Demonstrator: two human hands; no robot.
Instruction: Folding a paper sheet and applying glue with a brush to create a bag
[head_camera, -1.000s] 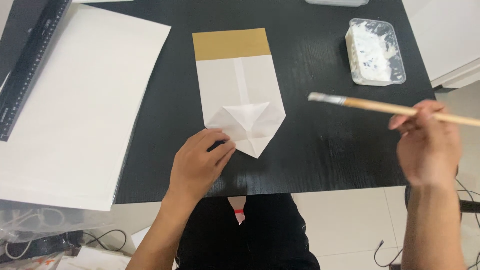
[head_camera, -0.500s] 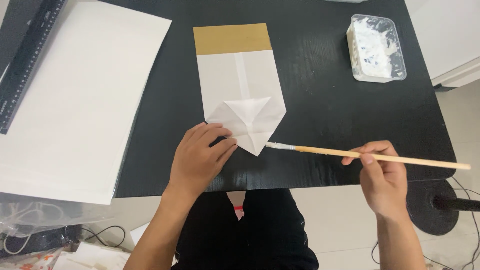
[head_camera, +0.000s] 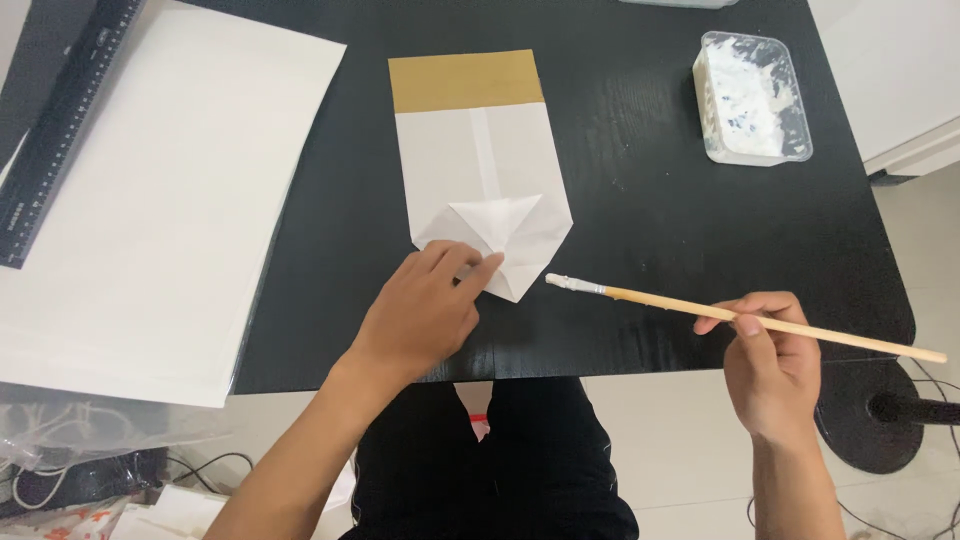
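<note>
Right hand (head_camera: 775, 370), pinching the brush (head_camera: 700, 305), has dropped from over the table (head_camera: 700, 230) so its tip sits just beside the folded paper bag (head_camera: 480, 170) point, left hand (head_camera: 420, 315) flat, pinning that fold: gluing looks imminent.

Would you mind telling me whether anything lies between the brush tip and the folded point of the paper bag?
Nothing visible does. The brush, held in the right hand, points at the paper bag across bare black table. The left hand presses the fold from the other side.
</note>
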